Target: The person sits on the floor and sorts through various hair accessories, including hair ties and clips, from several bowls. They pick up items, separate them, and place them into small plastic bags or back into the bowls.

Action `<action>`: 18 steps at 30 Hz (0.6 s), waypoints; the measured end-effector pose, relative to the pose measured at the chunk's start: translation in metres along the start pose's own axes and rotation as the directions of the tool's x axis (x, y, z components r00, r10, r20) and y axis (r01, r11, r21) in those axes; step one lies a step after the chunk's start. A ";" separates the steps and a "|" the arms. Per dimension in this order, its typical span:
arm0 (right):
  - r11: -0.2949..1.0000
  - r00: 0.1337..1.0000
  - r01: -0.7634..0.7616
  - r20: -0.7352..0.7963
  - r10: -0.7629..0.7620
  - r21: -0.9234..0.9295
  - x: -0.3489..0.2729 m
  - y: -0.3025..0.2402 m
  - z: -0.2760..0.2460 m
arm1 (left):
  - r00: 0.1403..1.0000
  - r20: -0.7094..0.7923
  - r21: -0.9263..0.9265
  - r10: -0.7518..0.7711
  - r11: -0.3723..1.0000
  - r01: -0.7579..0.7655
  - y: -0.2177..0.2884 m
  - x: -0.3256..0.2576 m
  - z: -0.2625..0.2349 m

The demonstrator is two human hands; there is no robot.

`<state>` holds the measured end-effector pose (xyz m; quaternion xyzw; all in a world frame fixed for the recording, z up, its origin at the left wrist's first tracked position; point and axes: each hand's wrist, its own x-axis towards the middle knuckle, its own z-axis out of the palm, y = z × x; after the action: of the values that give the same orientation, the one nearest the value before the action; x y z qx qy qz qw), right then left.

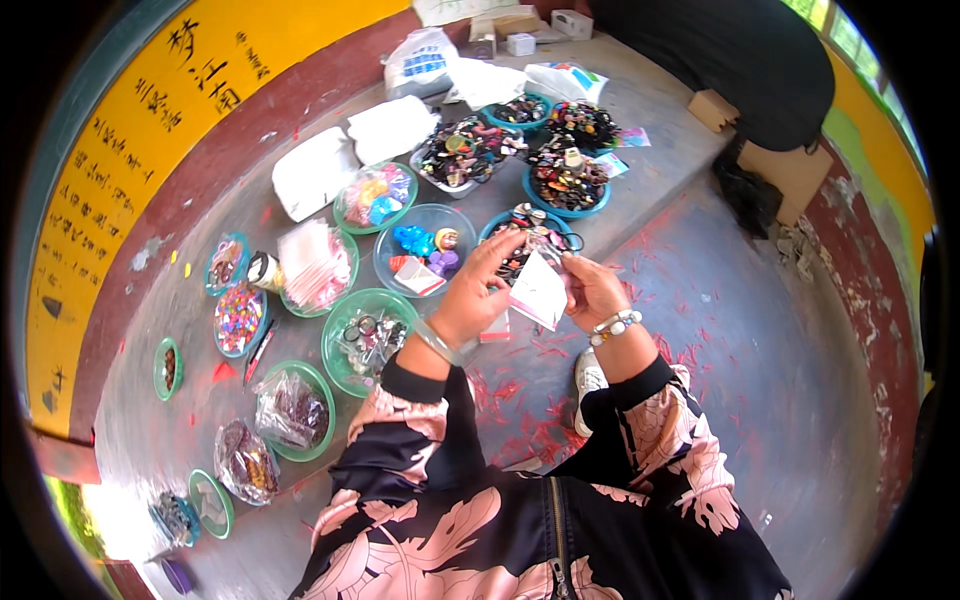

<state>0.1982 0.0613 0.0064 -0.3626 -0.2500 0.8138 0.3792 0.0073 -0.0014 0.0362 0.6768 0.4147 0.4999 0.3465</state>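
Yellow wall (125, 115), black characters (212, 74); right hand (597, 296) holds card (541, 291).

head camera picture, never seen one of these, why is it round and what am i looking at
There is no machine here, just a person working bare-handed. The picture comes from a wide camera worn on that person's head, looking down; its fisheye lens bends straight edges and gives the round outline. The sleeves coming up from below are the wearer's own. On the grey ledge stand green bowls and blue bowls with many small items. The right hand holds a white card at its edge. The left hand is beside it; what its fingers touch is too small to tell.
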 end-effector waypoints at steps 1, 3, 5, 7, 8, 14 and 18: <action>1.000 1.000 -0.001 -0.010 0.001 -0.004 -0.001 -0.001 -0.001 | 0.999 -0.008 0.081 0.050 0.996 -0.049 0.005 -0.002 0.009; 0.999 0.999 -0.025 -0.030 0.023 -0.039 -0.002 0.000 -0.002 | 0.988 -0.020 0.193 0.151 0.970 -0.145 0.006 -0.009 0.021; 0.990 0.998 -0.047 -0.044 0.042 -0.134 -0.008 -0.002 0.002 | 0.969 -0.047 0.221 0.244 0.948 -0.228 0.004 -0.010 0.032; 0.932 0.995 -0.071 -0.086 0.043 -0.355 -0.016 -0.009 0.010 | 0.980 -0.102 0.107 0.169 0.982 -0.158 -0.009 -0.014 0.036; 0.882 0.992 -0.087 -0.124 0.033 -0.463 -0.022 -0.015 0.015 | 0.984 -0.125 0.046 0.129 0.991 -0.124 -0.010 -0.015 0.038; 0.560 0.910 0.323 0.089 -0.404 -0.763 -0.012 -0.014 0.003 | 0.774 -0.032 -0.604 -0.633 0.629 0.489 -0.034 -0.017 0.024; 0.652 0.988 0.130 0.045 -0.145 -0.747 -0.019 -0.010 0.018 | 0.765 0.046 -0.653 -0.642 0.560 0.509 -0.040 -0.013 0.023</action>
<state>0.1972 0.0498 0.0316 -0.4736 -0.5850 0.6051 0.2594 0.0192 0.0019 -0.0099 0.2923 0.4527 0.5312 0.6538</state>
